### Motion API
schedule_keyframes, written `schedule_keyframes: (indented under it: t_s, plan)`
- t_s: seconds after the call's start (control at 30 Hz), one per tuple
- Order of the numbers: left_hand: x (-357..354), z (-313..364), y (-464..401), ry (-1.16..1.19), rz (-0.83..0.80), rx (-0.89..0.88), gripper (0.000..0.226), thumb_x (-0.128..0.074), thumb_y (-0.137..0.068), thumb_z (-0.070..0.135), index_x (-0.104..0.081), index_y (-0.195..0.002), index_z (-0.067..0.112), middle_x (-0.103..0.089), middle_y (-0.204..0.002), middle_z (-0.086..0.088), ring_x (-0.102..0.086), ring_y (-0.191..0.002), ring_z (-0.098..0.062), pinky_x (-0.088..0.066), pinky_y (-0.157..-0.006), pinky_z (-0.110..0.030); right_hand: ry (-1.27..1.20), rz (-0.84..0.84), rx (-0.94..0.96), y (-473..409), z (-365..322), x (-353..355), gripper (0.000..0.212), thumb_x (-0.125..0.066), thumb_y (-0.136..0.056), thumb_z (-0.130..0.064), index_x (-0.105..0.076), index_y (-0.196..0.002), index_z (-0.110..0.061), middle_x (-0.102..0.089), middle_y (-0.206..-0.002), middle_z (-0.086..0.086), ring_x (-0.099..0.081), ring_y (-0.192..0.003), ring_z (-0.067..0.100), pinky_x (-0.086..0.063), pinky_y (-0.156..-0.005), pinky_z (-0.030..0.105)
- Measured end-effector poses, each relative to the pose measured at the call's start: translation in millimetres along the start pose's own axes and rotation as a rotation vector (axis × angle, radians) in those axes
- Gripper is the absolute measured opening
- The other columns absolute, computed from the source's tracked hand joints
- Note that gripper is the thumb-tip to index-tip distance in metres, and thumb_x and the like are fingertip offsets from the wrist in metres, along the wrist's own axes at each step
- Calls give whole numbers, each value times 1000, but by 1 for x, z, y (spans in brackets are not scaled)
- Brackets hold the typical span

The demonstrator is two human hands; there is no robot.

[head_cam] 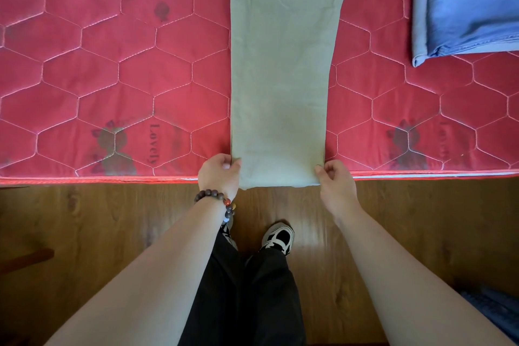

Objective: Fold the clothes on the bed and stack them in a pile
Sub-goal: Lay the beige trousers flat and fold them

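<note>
Now the pale green trousers (280, 70) are laid flat along the red quilted mattress (112, 64), from 12 o'clock down to its near edge. Their hem corners are pinched by the left hand (217, 177) and the right hand (334, 181), held apart. Folded blue jeans (466, 3) are seen at 2 o'clock.

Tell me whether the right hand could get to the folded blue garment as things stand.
Probably yes, but not at once: the right hand pinches a corner of the green trousers and must let go first. The blue garment lies apart on the mattress, with nothing between.
</note>
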State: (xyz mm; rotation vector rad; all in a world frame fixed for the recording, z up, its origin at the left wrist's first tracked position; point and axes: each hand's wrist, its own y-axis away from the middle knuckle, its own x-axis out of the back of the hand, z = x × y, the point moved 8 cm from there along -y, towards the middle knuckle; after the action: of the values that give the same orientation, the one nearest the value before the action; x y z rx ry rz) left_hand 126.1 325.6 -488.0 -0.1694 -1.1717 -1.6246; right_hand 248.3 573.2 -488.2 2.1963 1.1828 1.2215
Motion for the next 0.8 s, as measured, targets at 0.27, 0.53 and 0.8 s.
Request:
schedule_keyframes:
  t_s: [0.27, 0.53, 0.8]
  plan:
    - [12, 13, -5, -133, 26, 30, 21, -57, -92, 35, -54, -97, 14, -63, -99, -2, -57, -81, -16, -44, -67, -27, 340, 168, -65, 3, -21, 14, 22, -57, -92, -24, -52, -112, -15, -59, -105, 4, -52, -104, 29, -42, -88, 40]
    - [-41, 101, -14, -778, -9, -727, 60, -28, -101, 28, -11, -153, 4, 1, -162, -13, 5, -150, -25, -2, -122, -42, 730, -190, 831, 1, -108, -75, 55, -40, -101, -10, -21, -153, -9, -12, -162, 7, -4, -150, 22, -5, -122, 40]
    - [-52, 146, -79, -920, 2, -800, 68, -11, -93, 38, 7, -154, 14, 18, -160, -12, 19, -147, -26, 6, -121, -42, 843, -62, 842, -65, -137, -75, 58, -27, -105, -33, -2, -153, -11, 13, -157, -2, 16, -146, 15, 12, -120, 34]
